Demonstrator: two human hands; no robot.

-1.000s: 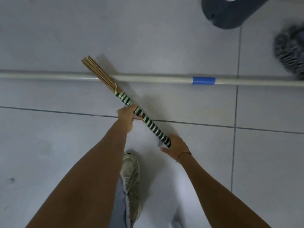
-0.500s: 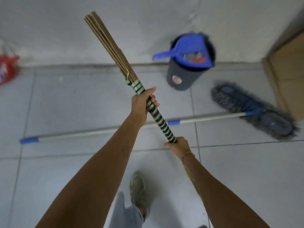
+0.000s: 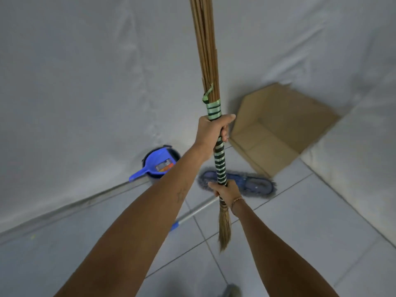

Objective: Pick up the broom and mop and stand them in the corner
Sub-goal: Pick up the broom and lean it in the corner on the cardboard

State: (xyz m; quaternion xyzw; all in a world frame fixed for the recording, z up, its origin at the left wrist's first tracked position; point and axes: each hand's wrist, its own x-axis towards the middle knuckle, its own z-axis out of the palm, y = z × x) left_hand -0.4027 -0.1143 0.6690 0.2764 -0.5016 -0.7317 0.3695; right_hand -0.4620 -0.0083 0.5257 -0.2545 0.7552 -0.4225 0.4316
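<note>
Both hands clamp the upright stick broom with green-and-black striped wrapping [image 3: 219, 161], the left hand [image 3: 211, 130] at 12 o'clock above the right hand [image 3: 226, 190], while the grey-blue flat mop with its pale pole [image 3: 252, 185] lies on the tiled floor [image 3: 300, 221] behind, near the brown cardboard box [image 3: 276, 127] at 2 o'clock.

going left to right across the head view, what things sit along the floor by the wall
blue dustpan on the dark bin → blue mop head → open cardboard box
</note>
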